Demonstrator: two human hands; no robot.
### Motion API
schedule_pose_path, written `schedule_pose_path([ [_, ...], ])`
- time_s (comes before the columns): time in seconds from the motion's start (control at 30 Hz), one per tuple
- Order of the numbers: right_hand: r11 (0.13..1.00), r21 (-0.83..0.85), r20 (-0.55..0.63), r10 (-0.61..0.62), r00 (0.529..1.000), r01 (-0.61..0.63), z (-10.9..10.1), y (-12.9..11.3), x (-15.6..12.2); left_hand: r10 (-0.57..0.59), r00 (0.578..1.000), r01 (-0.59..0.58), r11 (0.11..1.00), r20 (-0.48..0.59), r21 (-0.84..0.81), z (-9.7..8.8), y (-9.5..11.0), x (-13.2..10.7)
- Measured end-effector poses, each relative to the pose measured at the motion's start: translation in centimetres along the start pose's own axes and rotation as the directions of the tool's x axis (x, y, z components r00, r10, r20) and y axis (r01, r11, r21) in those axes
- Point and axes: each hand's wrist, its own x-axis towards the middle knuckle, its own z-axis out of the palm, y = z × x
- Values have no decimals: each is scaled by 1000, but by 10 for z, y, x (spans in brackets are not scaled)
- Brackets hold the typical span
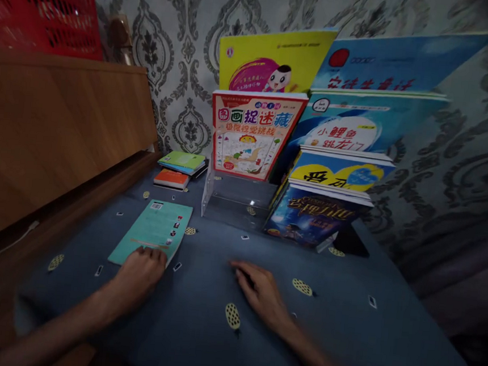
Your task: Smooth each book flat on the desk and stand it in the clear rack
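Observation:
A thin teal booklet point(154, 228) lies flat on the blue patterned cloth point(197, 321). My left hand point(138, 274) rests on its near edge, fingers curled down onto the cover. My right hand point(262, 294) lies flat on the cloth to the right, fingers stretched out, holding nothing. Behind them a clear plastic stand point(234, 200) holds a red-and-white children's book point(250, 133) upright, with a yellow book point(274, 60) behind it.
Several blue children's books point(339, 171) lean stacked at the right of the stand. A small pile of thin books point(180, 169) lies at the back left. A wooden headboard point(52, 132) rises on the left with a red crate point(41, 6) on top. Patterned wallpaper is behind.

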Motion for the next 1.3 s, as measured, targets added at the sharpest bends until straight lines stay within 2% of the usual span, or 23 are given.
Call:
schedule_pose_path([
  [0.07,1000,11,4,-5,1000,4,-1,-3,1,84,996,-83,996,-25,19,6,20,-15],
  [0.13,1000,12,6,2,1000,-2,-2,-6,1,170,980,-165,985,-104,56,17,41,-30],
  [0.2,1000,11,18,9,1000,-9,-2,-8,1,254,936,-230,965,-242,122,28,60,-45],
  [0.27,1000,7,17,5,1000,-5,-2,-9,0,358,865,-314,933,-352,176,34,76,-55],
  [0.37,999,-39,-47,19,999,-20,-2,-8,0,448,778,-401,894,-441,201,32,95,-57],
  [0.47,994,-89,-144,44,989,-57,-2,-6,0,476,742,-446,876,-471,184,26,112,-42],
  [0.57,995,-85,-166,37,985,-51,-4,-5,-2,475,741,-462,874,-474,154,27,122,-27],
  [0.63,997,-72,-153,23,988,-35,-5,-4,-3,463,742,-455,879,-484,143,32,122,-22],
  [0.83,996,-89,-144,-11,990,-2,-4,-7,-4,512,717,-500,850,-473,163,41,101,-24],
  [0.93,998,-62,-135,-8,991,0,0,-8,-2,499,737,-483,861,-456,160,33,98,-18],
  [1.07,996,-66,-67,-58,996,54,7,-5,0,490,778,-473,869,-393,145,21,94,-2],
  [1.3,987,-136,-30,-96,995,91,8,-1,7,462,806,-480,876,-370,49,16,81,6],
])
